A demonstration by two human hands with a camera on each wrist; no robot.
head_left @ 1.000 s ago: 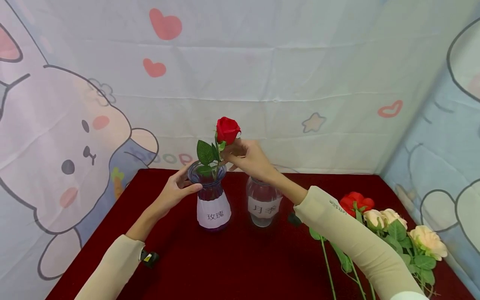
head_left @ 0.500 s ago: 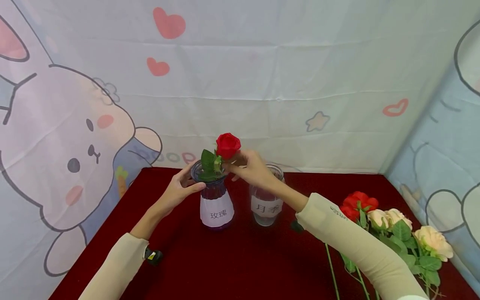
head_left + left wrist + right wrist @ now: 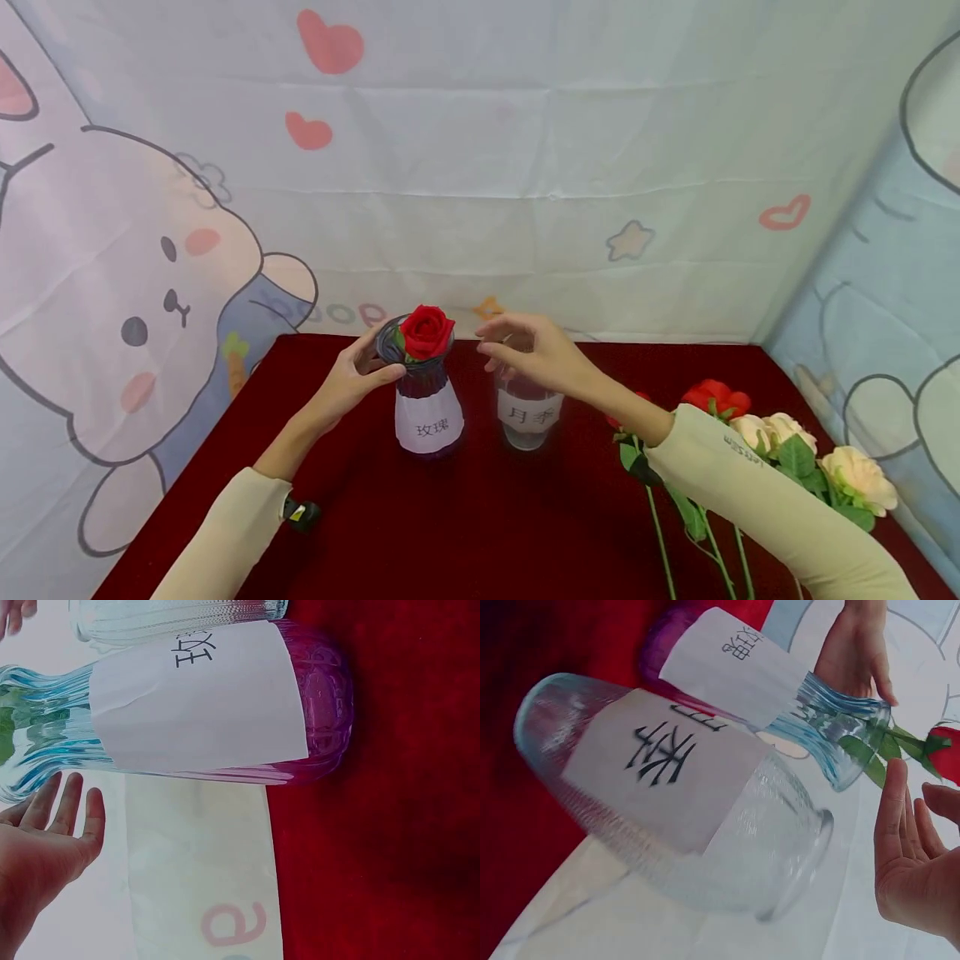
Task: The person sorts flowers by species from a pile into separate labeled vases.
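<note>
A red rose (image 3: 426, 332) stands in a ribbed glass vase (image 3: 422, 385), blue above and purple at the base, with a white paper label. My left hand (image 3: 352, 379) holds this vase at the neck, thumb in front and fingers behind. To the right, my right hand (image 3: 551, 354) hovers apart from the rose, its fingers bent loosely around nothing. It partly covers a clear glass vase (image 3: 525, 437) with its own paper label. In the right wrist view, green leaves (image 3: 866, 757) show at the blue vase's mouth and the rose bloom (image 3: 949, 754) sits beyond it.
Red flowers (image 3: 716, 397) and cream flowers (image 3: 855, 479) lie at the right of the dark red tablecloth (image 3: 480, 533), partly under the right sleeve (image 3: 780, 492). A printed backdrop (image 3: 547, 150) rises behind the table.
The rose has sunk down into the blue-purple vase until its bloom rests near the rim. My right hand has let go of it and moved right. The left hand keeps its place.
</note>
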